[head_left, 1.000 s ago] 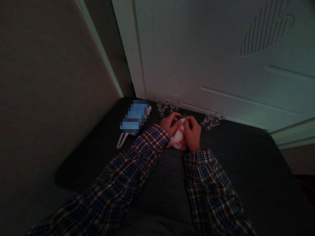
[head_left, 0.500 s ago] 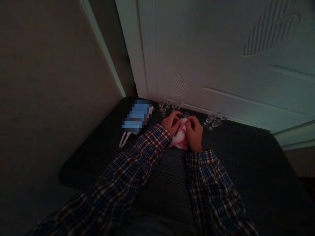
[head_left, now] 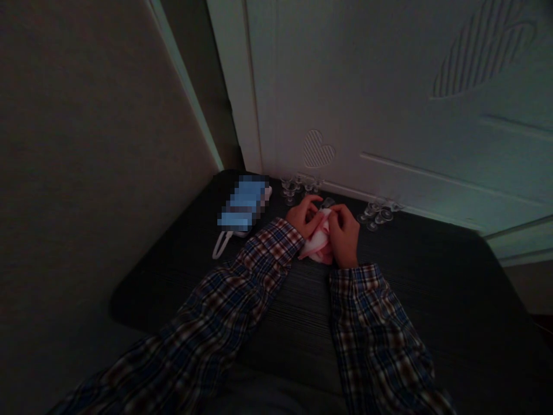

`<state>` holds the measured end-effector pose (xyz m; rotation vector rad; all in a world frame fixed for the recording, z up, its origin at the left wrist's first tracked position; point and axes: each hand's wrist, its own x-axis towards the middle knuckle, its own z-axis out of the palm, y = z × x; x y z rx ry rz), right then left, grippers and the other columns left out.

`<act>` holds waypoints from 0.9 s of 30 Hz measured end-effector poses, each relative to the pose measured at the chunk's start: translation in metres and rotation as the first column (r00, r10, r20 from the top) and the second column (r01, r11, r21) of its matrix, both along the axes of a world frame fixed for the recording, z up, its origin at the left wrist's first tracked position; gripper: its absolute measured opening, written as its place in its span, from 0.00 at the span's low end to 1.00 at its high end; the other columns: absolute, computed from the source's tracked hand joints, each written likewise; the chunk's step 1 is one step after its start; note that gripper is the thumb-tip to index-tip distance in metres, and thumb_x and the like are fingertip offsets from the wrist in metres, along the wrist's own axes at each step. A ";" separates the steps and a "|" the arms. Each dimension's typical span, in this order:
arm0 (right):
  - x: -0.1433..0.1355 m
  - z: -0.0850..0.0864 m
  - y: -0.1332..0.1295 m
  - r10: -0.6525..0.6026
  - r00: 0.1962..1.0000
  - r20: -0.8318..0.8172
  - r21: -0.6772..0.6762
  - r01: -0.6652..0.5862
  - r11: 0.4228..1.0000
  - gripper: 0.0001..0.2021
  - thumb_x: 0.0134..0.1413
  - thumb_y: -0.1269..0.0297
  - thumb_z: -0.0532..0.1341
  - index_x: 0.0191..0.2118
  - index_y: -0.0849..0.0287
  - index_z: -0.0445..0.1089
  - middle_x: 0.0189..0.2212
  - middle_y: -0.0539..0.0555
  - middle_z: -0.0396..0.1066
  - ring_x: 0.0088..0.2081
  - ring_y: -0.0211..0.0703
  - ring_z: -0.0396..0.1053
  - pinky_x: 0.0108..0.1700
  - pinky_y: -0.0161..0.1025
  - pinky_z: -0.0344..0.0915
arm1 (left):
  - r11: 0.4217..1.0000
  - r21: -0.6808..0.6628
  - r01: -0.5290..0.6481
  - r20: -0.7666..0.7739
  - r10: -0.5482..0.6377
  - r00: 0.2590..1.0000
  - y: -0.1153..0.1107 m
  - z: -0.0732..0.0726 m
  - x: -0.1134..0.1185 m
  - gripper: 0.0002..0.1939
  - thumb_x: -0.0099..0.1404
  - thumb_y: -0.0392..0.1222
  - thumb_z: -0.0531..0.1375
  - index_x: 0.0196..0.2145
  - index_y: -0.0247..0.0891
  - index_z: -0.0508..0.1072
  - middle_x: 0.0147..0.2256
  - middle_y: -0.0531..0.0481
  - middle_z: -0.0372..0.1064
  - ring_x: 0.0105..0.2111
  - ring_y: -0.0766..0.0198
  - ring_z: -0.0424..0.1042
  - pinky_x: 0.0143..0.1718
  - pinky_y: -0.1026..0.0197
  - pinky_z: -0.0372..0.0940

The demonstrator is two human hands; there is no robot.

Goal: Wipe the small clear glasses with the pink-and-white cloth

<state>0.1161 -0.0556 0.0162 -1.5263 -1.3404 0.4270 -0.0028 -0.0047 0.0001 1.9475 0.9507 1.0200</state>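
Observation:
Between my hands is a pink and white cloth [head_left: 318, 245], bunched up just above the dark table. My left hand [head_left: 305, 217] is closed on its left upper part, thumb pressed against the fabric. From the other side my right hand [head_left: 345, 233] pinches the cloth's upper right edge with curled fingers. A small clear piece [head_left: 328, 203] shows just beyond the cloth, between the fingertips; whether a hand touches it I cannot tell.
Several small clear suction-cup-like pieces [head_left: 290, 190] stand behind my left hand, and another group of clear pieces [head_left: 378, 215] lies right of my right hand. A phone [head_left: 244, 202] with a white cable [head_left: 221, 244] lies left on the dark table [head_left: 298, 323]. A white panel [head_left: 389, 115] rises behind.
The whole view has shifted slightly, so everything sits a little further right. My fingers have moved slightly on the cloth's upper edge; both hands keep their hold.

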 end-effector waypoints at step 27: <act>0.001 0.000 0.001 -0.004 1.000 0.027 0.012 0.004 1.000 0.08 0.52 0.66 0.49 0.30 0.58 0.64 0.25 0.47 0.64 0.28 0.34 0.60 0.31 0.33 0.55 | 1.000 0.002 0.020 -0.042 -0.020 0.999 0.001 0.001 0.000 0.14 0.60 0.41 0.54 0.45 0.36 0.64 0.29 0.52 0.68 0.27 0.69 0.67 0.28 0.68 0.61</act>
